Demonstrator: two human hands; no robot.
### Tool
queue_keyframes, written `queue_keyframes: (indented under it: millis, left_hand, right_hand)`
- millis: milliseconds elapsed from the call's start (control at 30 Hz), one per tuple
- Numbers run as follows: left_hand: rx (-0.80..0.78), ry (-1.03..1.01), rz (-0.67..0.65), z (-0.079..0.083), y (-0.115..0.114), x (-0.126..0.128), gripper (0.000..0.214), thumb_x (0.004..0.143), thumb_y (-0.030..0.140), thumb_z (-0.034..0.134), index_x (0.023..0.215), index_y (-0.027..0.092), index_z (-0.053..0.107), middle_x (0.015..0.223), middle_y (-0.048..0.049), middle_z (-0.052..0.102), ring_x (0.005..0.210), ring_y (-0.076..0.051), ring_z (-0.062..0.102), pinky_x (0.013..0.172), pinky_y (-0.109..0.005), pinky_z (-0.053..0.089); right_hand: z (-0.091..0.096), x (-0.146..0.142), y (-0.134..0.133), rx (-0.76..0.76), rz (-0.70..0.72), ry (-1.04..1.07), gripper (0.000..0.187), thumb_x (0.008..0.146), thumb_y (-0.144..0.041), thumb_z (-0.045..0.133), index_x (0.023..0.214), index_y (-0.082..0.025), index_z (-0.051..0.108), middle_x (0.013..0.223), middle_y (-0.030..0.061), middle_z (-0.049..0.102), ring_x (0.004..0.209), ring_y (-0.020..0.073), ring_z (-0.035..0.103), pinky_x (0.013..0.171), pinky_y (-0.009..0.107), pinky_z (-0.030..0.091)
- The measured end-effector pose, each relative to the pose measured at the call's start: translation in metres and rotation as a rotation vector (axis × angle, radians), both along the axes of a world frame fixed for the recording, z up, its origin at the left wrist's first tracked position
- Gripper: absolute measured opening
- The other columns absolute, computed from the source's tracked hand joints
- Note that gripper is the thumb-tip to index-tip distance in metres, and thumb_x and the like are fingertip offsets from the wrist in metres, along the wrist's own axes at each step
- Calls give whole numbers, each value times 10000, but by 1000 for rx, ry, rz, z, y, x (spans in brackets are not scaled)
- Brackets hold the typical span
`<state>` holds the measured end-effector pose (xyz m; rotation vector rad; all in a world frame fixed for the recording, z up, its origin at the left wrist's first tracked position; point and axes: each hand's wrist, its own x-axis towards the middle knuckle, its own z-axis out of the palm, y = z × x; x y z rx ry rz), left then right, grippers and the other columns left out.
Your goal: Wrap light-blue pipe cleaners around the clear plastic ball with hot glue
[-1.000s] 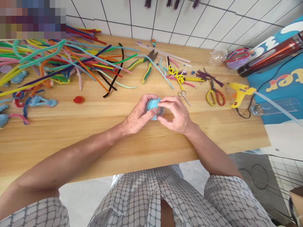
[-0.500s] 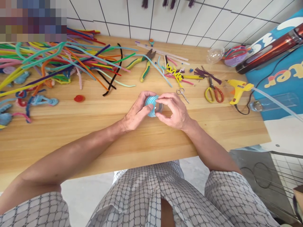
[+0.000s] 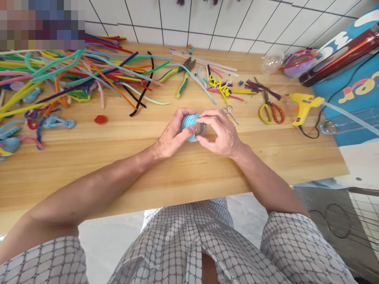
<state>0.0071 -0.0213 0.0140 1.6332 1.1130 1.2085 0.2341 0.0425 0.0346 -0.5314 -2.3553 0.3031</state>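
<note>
Between my hands, over the wooden table, is a small clear round piece, partly wound with light-blue fuzzy pipe cleaner (image 3: pixel 190 123). My left hand (image 3: pixel 177 132) is closed round the wound side, thumb pressed on the coils. From the other side, my right hand (image 3: pixel 220 132) has its thumb and index finger curved to the edge of the coils, beside the bare clear end (image 3: pixel 201 129). Its fingertips cover part of that edge. Small silver scissors (image 3: pixel 230 114) lie just beyond my right hand. Green-and-yellow pliers (image 3: pixel 184 77) rest farther back.
Many coloured pipe cleaners (image 3: pixel 97 75) are heaped at the left, with a red cap (image 3: pixel 101 119) near them. On the right lie red-and-yellow scissors (image 3: pixel 271 108), a yellow glue gun (image 3: pixel 304 106) with its cord, and a clear plastic ball (image 3: pixel 271 63). A tiled wall (image 3: pixel 204 23) stands behind.
The whole view has shifted slightly. Both hands keep their hold on the wrapped piece, with only a slight change in its angle and in the fingers.
</note>
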Motion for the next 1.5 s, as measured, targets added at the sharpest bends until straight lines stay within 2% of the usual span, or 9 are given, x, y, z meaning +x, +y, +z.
queue_keyframes:
  millis: [233, 333, 633, 867, 1067, 1167, 1333, 1433, 1500]
  left_hand:
    - [34, 14, 11, -2, 2, 2, 535, 1063, 660, 622, 1381, 242, 523, 1323, -102, 666, 1191, -273, 656, 1108, -468, 578]
    - [36, 9, 14, -2, 3, 2, 532, 1062, 665, 620, 1379, 248, 529, 1338, -102, 667, 1230, -279, 654, 1139, -467, 566]
    - [70, 15, 33, -3, 4, 3, 471, 1061, 594, 605, 1368, 240, 570, 1325, -94, 674, 1222, -288, 661, 1134, -463, 568]
    - [95, 19, 26, -5, 5, 4, 402, 1054, 523, 601, 1326, 230, 553, 1258, -97, 673, 1153, -278, 665, 1071, -459, 583]
    - [91, 4, 63, -11, 9, 5, 431, 1052, 540, 579, 1334, 214, 566, 1293, -104, 680, 1183, -272, 664, 1104, -458, 571]
    - [91, -13, 65, -11, 9, 5, 424, 1052, 546, 582, 1320, 219, 578, 1274, -97, 686, 1173, -267, 669, 1107, -463, 574]
    - [68, 3, 55, -10, 8, 4, 428, 1055, 535, 590, 1343, 219, 576, 1287, -107, 690, 1174, -272, 674, 1101, -488, 581]
    - [83, 1, 36, -12, 7, 4, 442, 1062, 563, 587, 1348, 225, 582, 1275, -103, 695, 1148, -270, 677, 1077, -478, 586]
    - [97, 9, 43, -13, 6, 2, 468, 1062, 617, 599, 1346, 245, 593, 1270, -97, 695, 1164, -279, 677, 1074, -473, 578]
  right_hand:
    - [0, 0, 1, 14, -6, -16, 409, 962, -356, 755, 1358, -285, 679, 1350, 111, 743, 1250, 349, 725, 1085, 599, 615]
    - [-2, -1, 1, 39, -14, -11, 408, 958, -355, 753, 1354, -294, 680, 1342, 104, 745, 1237, 347, 730, 1081, 595, 620]
    - [-4, -3, 0, 48, -12, -26, 449, 927, -324, 766, 1368, -300, 687, 1355, 110, 738, 1250, 360, 716, 1120, 599, 603]
    - [-1, -5, -2, 126, -5, 8, 430, 905, -279, 759, 1329, -294, 693, 1324, 105, 754, 1208, 342, 732, 1072, 586, 623]
    - [3, -7, -1, 105, -38, -46, 397, 899, -267, 762, 1292, -276, 706, 1319, 115, 768, 1225, 331, 743, 1086, 563, 628]
    - [9, -6, 0, 43, -28, -36, 425, 928, -309, 761, 1347, -267, 701, 1353, 124, 758, 1261, 319, 735, 1089, 539, 643]
    - [18, 16, -1, -43, -90, -5, 484, 994, -418, 751, 1445, -256, 679, 1416, 137, 750, 1250, 294, 746, 980, 471, 680]
    - [11, 47, -5, -76, -219, 11, 407, 998, -439, 745, 1359, -251, 731, 1346, 126, 785, 1201, 279, 759, 1025, 490, 657]
    - [2, 77, -8, -168, -345, 38, 380, 986, -460, 737, 1300, -245, 751, 1279, 113, 808, 1108, 258, 771, 997, 476, 654]
